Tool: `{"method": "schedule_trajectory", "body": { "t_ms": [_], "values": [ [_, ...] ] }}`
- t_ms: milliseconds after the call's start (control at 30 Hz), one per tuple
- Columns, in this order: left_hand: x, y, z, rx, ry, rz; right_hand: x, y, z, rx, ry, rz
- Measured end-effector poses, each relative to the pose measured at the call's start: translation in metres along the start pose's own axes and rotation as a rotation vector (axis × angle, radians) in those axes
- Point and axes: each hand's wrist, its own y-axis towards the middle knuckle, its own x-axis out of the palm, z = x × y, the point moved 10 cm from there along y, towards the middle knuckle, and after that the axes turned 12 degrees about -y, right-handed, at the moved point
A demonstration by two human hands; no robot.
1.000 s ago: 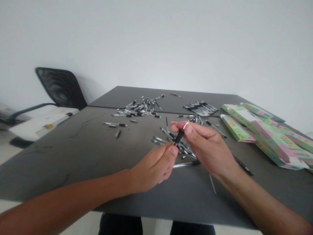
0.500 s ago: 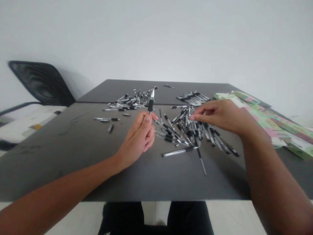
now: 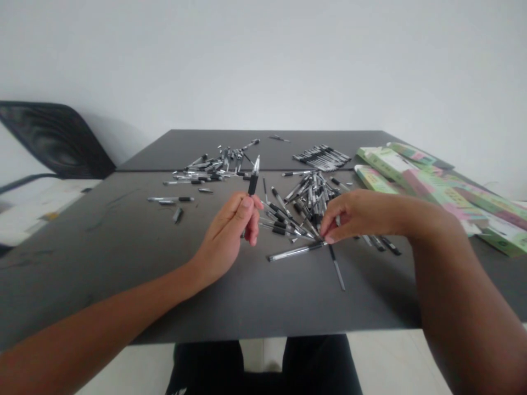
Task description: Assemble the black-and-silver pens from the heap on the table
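My left hand [image 3: 230, 233] is closed round a black-and-silver pen [image 3: 252, 178], held upright with its tip pointing up, above the dark table [image 3: 123, 247]. My right hand [image 3: 356, 215] reaches down into a loose heap of pens [image 3: 304, 206] in the table's middle, its fingertips pinched at a pen lying at the heap's near edge [image 3: 296, 252]. Whether that pen is lifted I cannot tell.
A second scatter of pens and pen parts [image 3: 218, 164] lies at the far left, a tidy row of pens [image 3: 323, 156] at the far middle. Green and pink boxes [image 3: 432, 186] are stacked at the right. A black chair [image 3: 53, 142] stands left of the table.
The hands came apart: my left kept the pen and raised it upright, while my right went to the heap and then lowered its fingertips onto a pen at its near edge.
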Motion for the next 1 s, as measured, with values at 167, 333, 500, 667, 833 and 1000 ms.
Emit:
{"method": "schedule_trajectory", "body": {
  "t_ms": [167,333,500,667,833,1000],
  "values": [
    [0.007,-0.002,0.005,0.034,0.116,-0.034,-0.013,-0.003,0.02,0.11,-0.084,0.032],
    [0.005,-0.004,0.001,0.027,0.075,-0.024,-0.004,-0.007,0.023,0.165,-0.124,-0.114],
    [-0.007,-0.001,-0.017,-0.145,-0.065,0.081,0.003,-0.011,0.035,0.22,-0.098,-0.163],
    [-0.007,0.002,-0.01,-0.183,-0.208,0.117,-0.001,-0.016,0.069,0.257,-0.097,-0.146],
    [-0.006,0.002,-0.003,-0.163,-0.256,0.145,-0.009,-0.018,0.07,0.207,-0.076,-0.081],
    [-0.004,0.0,-0.005,-0.18,-0.25,0.13,-0.001,-0.003,0.013,0.031,-0.039,-0.068]
  ]
}}
